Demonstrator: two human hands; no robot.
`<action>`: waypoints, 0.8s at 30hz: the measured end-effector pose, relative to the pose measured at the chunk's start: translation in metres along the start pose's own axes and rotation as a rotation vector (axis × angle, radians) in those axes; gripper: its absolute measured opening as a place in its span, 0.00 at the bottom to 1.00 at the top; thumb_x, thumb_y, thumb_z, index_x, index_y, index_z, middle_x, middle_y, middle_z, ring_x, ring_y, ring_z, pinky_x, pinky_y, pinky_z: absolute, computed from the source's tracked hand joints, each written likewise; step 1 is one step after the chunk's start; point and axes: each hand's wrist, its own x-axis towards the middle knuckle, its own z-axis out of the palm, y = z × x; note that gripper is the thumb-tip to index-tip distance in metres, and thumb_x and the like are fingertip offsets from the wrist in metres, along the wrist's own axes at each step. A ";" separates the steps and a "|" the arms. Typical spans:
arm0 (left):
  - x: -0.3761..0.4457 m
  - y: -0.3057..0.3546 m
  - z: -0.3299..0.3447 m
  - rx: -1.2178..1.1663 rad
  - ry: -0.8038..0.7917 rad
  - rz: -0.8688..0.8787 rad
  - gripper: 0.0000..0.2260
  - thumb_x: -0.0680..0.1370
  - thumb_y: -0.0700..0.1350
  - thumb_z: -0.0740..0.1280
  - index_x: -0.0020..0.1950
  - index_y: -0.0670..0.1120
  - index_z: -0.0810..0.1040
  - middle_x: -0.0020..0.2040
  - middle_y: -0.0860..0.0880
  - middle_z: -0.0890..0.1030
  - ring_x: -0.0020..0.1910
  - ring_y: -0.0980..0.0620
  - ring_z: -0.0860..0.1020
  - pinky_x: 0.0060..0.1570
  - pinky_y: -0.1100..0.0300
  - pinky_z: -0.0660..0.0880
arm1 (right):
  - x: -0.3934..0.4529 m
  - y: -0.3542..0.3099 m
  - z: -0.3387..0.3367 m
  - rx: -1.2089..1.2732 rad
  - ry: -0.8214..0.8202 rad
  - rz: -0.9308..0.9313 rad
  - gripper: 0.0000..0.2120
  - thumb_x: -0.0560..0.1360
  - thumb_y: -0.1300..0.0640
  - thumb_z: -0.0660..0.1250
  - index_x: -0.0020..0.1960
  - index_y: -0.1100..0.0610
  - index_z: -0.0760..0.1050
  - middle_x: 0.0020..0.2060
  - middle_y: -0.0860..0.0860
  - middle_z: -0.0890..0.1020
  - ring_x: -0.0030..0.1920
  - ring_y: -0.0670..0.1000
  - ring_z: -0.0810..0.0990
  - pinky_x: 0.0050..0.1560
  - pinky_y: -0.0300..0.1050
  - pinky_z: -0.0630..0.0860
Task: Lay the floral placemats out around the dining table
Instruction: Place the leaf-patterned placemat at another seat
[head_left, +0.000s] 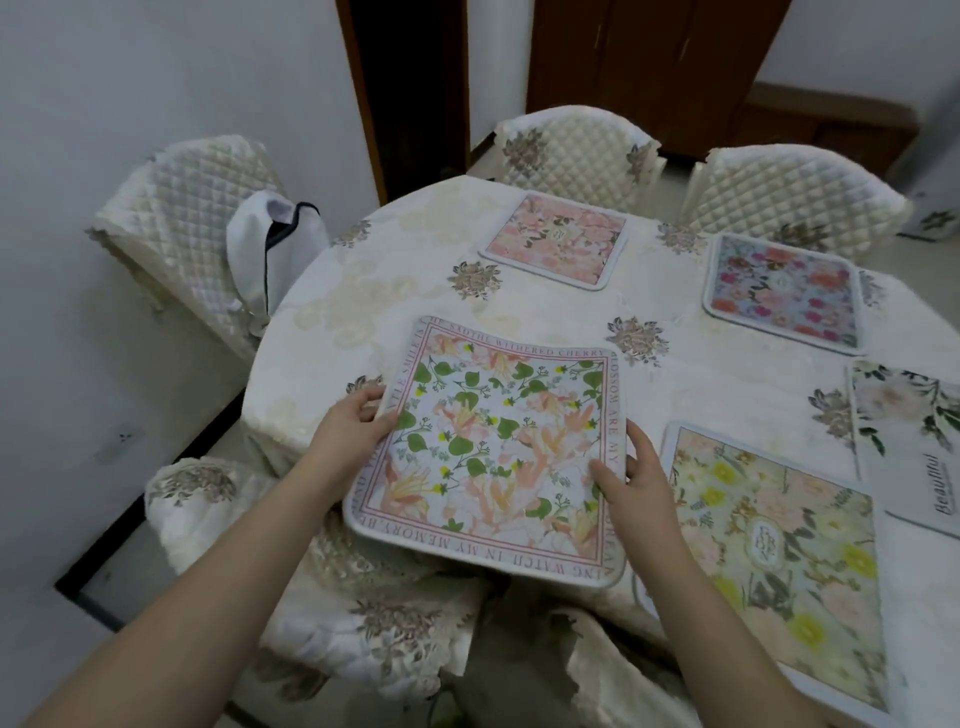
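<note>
A square floral placemat (493, 447) with green leaves, peach flowers and a lettered border is held over the near left edge of the round dining table (374, 291). My left hand (358, 421) grips its left edge, thumb on top. My right hand (628, 478) pinches its right edge. Several other placemats lie flat on the table: a pink one (558, 239) at the far side, a blue and red one (784, 291) at the far right, a white one with leaves (914, 441) at the right edge, and a yellow-flowered one (779, 561) at the near right.
Quilted cream chairs stand round the table: one at the left (171, 223) with a white bag (270, 249) on it, two at the far side (571, 150) (789, 192), and one near left (218, 499). A dark wooden door frame (363, 93) rises behind.
</note>
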 end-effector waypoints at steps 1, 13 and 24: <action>0.005 0.001 0.000 0.012 -0.016 -0.001 0.08 0.78 0.41 0.70 0.56 0.51 0.78 0.49 0.45 0.86 0.41 0.41 0.85 0.44 0.40 0.82 | -0.001 0.000 0.002 0.000 0.014 0.005 0.27 0.80 0.59 0.65 0.74 0.43 0.62 0.57 0.46 0.81 0.51 0.42 0.82 0.42 0.42 0.80; 0.035 0.001 0.007 0.131 -0.012 -0.008 0.14 0.79 0.44 0.70 0.64 0.45 0.74 0.56 0.46 0.84 0.41 0.46 0.86 0.44 0.45 0.82 | 0.006 0.010 0.013 0.101 0.054 0.042 0.26 0.80 0.59 0.64 0.72 0.42 0.62 0.59 0.48 0.79 0.55 0.47 0.81 0.41 0.41 0.79; 0.106 -0.020 -0.007 0.149 -0.053 -0.035 0.09 0.78 0.43 0.70 0.57 0.47 0.76 0.52 0.45 0.82 0.45 0.43 0.84 0.44 0.47 0.82 | 0.032 0.025 0.065 0.113 0.162 0.192 0.22 0.80 0.64 0.60 0.69 0.44 0.63 0.56 0.47 0.80 0.50 0.47 0.82 0.38 0.39 0.79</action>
